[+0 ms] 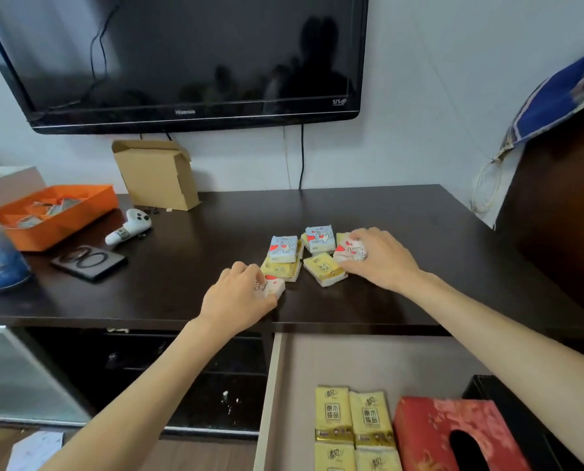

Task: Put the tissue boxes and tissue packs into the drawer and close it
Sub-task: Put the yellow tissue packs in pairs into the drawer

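My left hand (pixel 241 294) grips one pink tissue pack (pixel 273 286), right hand (pixel 379 258) another (pixel 350 250), mid-frame. Risk: nudging neighbouring packs (pixel 324 268) off the counter (pixel 420 232), missing the drawer (pixel 369 362).

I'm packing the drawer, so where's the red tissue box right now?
In the head view, the red tissue box already lies in the open drawer at lower right, just right of the yellow tissue packs and under the right forearm.
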A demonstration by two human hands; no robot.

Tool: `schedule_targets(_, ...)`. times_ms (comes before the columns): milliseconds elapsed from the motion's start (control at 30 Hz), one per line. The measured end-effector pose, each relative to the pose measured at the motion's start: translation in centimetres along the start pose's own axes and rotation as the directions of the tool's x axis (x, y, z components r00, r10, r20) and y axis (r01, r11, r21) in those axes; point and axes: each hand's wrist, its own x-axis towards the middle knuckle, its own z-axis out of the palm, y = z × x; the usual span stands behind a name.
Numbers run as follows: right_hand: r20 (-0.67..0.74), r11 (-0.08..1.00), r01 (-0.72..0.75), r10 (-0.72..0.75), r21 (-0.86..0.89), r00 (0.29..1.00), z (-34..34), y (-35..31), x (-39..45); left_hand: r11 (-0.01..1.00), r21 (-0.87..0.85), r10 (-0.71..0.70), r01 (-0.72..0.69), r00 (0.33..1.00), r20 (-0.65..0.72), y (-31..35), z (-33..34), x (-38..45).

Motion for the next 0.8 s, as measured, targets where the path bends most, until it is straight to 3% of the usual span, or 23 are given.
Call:
schedule_targets(100,-0.051,0.999,0.027,-0.025,0.035,0.998,-1.1,1.4,-1.6,0.999,-0.048,-0.012,0.013,1.0,0.009,-0.4,-0.4,0.7)
schedule_targets(200,0.042,1.0,-0.011,0.012,-0.02,0.999,-1.9,2.8,-3.3,0.995,-0.101,0.003,-0.01,0.998,-0.07,0.6,-0.8,2.4)
schedule_targets(300,0.134,0.998,-0.035,0.041,-0.045,0.99,-2.0,3.3,-4.0,0.995,-0.105,-0.002,-0.005,0.998,-0.066,2.1,-0.8,5.0)
schedule_targets(500,0.007,0.995,0.045,-0.046,0.088,0.999,-1.8,0.5,-1.1,0.995,0.031,-0.091,0.09,0.995,0.034,4.0,0.3,9.8)
schedule_targets(600,0.008,0.984,0.111,-0.113,0.139,0.994,-1.0,-1.6,2.3,0.995,0.008,-0.099,0.099,0.994,0.038,4.1,1.0,10.7)
schedule_targets(667,0.052,0.979,0.139,-0.148,0.15,0.988,-0.3,-2.6,4.7,0.995,-0.061,-0.079,0.078,0.997,-0.012,3.8,1.0,11.1)
schedule_targets(800,0.278,0.976,0.141,-0.184,0.168,0.943,0.9,-2.8,8.8,0.996,-0.081,-0.051,0.043,0.993,-0.103,0.8,-0.4,12.2)
